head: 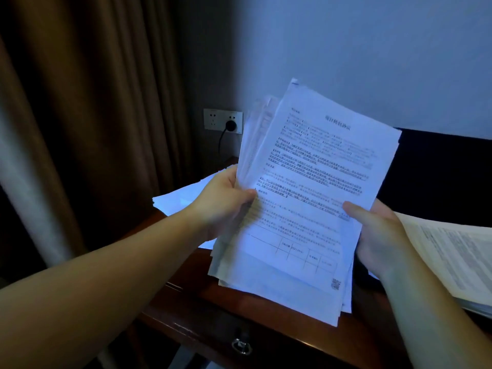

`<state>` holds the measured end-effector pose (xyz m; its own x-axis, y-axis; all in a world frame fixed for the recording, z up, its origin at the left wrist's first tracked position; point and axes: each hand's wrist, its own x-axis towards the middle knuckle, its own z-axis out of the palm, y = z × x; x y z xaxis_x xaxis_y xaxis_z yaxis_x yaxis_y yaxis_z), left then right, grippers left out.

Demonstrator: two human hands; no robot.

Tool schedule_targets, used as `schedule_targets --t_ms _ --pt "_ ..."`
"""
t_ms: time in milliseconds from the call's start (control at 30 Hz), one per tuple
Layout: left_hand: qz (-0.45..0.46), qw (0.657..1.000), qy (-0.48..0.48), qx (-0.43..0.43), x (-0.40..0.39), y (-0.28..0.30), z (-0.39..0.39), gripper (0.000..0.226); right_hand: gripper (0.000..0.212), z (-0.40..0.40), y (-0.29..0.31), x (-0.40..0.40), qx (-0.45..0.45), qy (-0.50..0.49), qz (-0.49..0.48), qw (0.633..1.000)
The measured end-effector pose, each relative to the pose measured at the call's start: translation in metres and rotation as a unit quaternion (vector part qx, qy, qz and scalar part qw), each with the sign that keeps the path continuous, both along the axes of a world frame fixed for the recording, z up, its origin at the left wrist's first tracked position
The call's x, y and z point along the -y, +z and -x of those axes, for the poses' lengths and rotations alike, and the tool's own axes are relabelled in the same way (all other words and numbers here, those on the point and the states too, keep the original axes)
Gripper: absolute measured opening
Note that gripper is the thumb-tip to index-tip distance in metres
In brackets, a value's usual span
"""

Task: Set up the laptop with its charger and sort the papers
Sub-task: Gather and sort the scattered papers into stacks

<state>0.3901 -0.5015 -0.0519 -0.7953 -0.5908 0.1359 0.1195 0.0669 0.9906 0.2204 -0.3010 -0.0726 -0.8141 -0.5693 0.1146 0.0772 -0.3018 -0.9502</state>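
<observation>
**Both hands up on the paper stack, sorting in progress**

Far left: brown curtain (80,115), nothing to do there. Next, the wall socket (223,120) with a black plug (230,126) in it and a cord dropping behind the table (266,310). That's likely the charger, but the far end is hidden, so I can't confirm. No laptop clearly in view; the dark slab at the back right could be anything.

Loose white sheets (183,197) lie on the table's far left corner, just behind your left hand. Probably a pile you've already set aside.

Your left hand (226,201) grips the left edge of the held stack (300,209), thumb on the front page, fingers curled behind. The stack is lifted off the table and tilted toward you, so the top page's print faces you. The sheets are fanned and uneven at the top left and bottom, not yet squared.

Your right hand (378,235) holds the right edge, thumb pressing the front, palm supporting from behind. Two-sided grip keeps the floppy sheets from sagging.

Far right: a thick printed bundle (458,257) lies on the table, just beside your right wrist.

Drawer pull (241,344) at the front below.
</observation>
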Motion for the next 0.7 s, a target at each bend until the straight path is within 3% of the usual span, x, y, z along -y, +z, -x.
schedule_targets --t_ms 333,433,600,700 --pt "0.040 0.984 0.088 -0.150 -0.019 0.010 0.004 0.037 0.037 -0.022 0.045 -0.014 -0.150 -0.054 0.023 0.987" --pt "0.069 0.981 0.119 -0.138 -0.022 -0.010 0.003 0.045 0.044 -0.028 0.031 -0.020 -0.165 -0.088 0.011 0.982" --pt "0.175 0.967 0.175 -0.065 -0.033 -0.027 0.009 0.021 0.032 -0.032 0.017 -0.018 -0.146 -0.092 -0.028 0.985" --pt "0.167 0.964 0.189 -0.083 -0.036 -0.022 0.010 0.024 0.030 -0.030 0.023 -0.019 -0.137 -0.089 -0.009 0.987"
